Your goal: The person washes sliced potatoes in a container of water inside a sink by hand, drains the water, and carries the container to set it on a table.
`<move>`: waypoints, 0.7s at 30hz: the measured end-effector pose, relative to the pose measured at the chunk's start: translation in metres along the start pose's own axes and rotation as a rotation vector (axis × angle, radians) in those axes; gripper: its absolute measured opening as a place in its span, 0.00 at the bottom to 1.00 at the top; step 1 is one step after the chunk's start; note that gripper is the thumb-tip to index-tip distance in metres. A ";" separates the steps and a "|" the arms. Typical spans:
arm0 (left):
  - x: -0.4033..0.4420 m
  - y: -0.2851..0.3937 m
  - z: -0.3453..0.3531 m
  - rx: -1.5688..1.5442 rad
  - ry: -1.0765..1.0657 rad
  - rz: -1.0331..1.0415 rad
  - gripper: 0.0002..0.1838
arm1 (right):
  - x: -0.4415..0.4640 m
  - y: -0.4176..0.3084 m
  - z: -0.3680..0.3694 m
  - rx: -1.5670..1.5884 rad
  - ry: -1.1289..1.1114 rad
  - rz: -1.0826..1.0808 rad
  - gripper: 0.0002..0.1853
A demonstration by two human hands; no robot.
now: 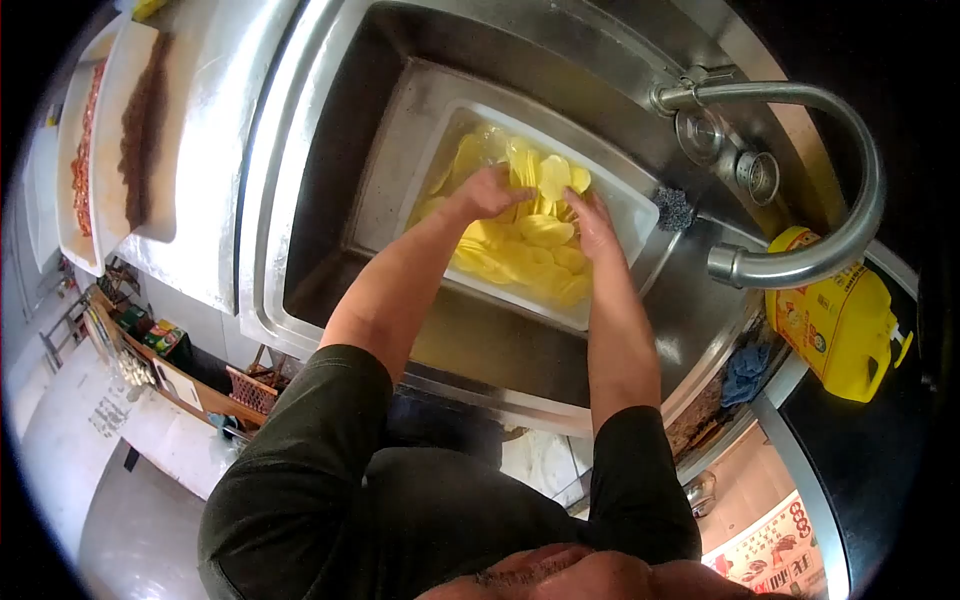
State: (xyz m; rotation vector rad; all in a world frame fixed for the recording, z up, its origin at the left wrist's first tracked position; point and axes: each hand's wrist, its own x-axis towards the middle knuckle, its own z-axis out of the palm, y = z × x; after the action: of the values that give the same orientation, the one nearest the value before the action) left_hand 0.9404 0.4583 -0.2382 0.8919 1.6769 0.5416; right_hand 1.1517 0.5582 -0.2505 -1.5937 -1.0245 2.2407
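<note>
Yellow potato slices (545, 230) lie in water in a white rectangular tub (630, 215), which sits inside a steel sink (340, 170). My left hand (488, 192) is curled among the slices near the tub's far side, its thumb pointing right. Across from it, my right hand (594, 222) presses its fingers against the slices. Several slices stand on edge between the two hands. Slices and water partly cover the fingertips of both hands.
A curved steel faucet (850, 120) arches over the sink's right side. A scouring pad (674, 209) lies beside the tub. Right of the sink are a yellow jug (835, 320) and a blue cloth (745, 374). White trays (112, 150) stand on the left counter.
</note>
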 end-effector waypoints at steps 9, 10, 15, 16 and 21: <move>-0.028 -0.005 -0.006 0.092 0.030 0.143 0.15 | -0.001 -0.025 0.029 -0.826 -0.194 -0.171 0.23; -0.041 0.003 -0.010 0.095 0.079 0.197 0.15 | -0.012 -0.032 0.031 -0.919 -0.209 -0.186 0.23; -0.065 -0.004 -0.016 0.173 -0.010 0.220 0.17 | -0.072 -0.060 0.031 -1.264 -0.153 -0.180 0.25; -0.066 -0.004 -0.016 0.230 -0.015 0.267 0.16 | -0.074 -0.054 0.022 -1.188 -0.104 -0.202 0.26; -0.077 0.009 -0.028 0.539 0.246 0.244 0.24 | -0.082 0.003 -0.015 -1.133 0.243 -0.430 0.36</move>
State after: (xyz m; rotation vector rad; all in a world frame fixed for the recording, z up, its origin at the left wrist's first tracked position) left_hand 0.9250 0.4054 -0.1767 1.4817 1.9932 0.3727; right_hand 1.1983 0.5189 -0.1941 -1.6181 -2.4770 1.1131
